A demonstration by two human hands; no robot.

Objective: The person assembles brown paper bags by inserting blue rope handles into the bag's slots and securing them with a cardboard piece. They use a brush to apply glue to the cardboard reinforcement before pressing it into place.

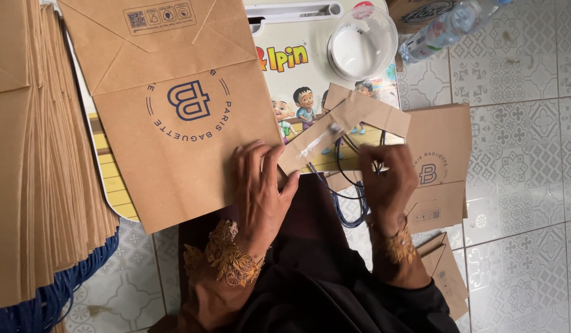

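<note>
Cord (350,203) half-hidden behind right hand (387,185)

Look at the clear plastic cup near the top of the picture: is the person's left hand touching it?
No: the left hand lies flat on the brown paper bag, well away from the clear plastic cup.

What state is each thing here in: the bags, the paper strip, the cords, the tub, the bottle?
Paper bag: flat, folded, pressed by left hand.
Paper strip: glue-smeared, lifted over the board.
Blue cords: loose, pinched by right hand.
Bag stack: flat, piled.
Tub: open, white inside.
Bottle: lying down.
</note>
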